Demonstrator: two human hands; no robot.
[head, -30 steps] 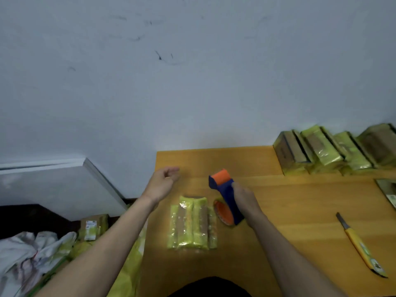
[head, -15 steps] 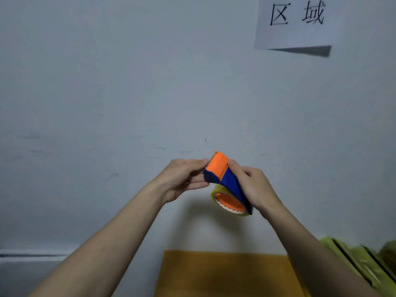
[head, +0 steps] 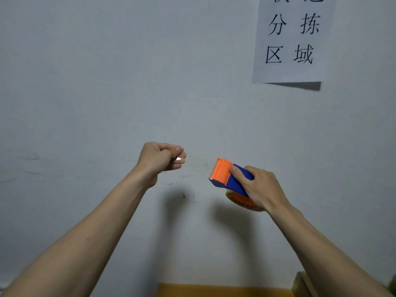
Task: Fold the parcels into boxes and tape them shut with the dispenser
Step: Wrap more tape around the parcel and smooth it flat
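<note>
Half a second back both hands met at the orange nose of the tape dispenser; now they have drawn apart. The right hand (head: 258,188) grips the tape dispenser (head: 230,179) round its blue body, thumb on the orange front, the roll hanging under the palm. The left hand (head: 161,157) sits up and off to that hand's left, well apart, fingers curled with finger and thumb pinched together. A small glint shows at the pinch, likely the tape's free end, though no strip can be made out between the two hands. The dispenser's long axis points its orange nose up and left, toward the left hand. Only a strip of the surface (head: 214,291) shows, below both hands; no parcel is in view, so the stretched tape must come down to it.
</note>
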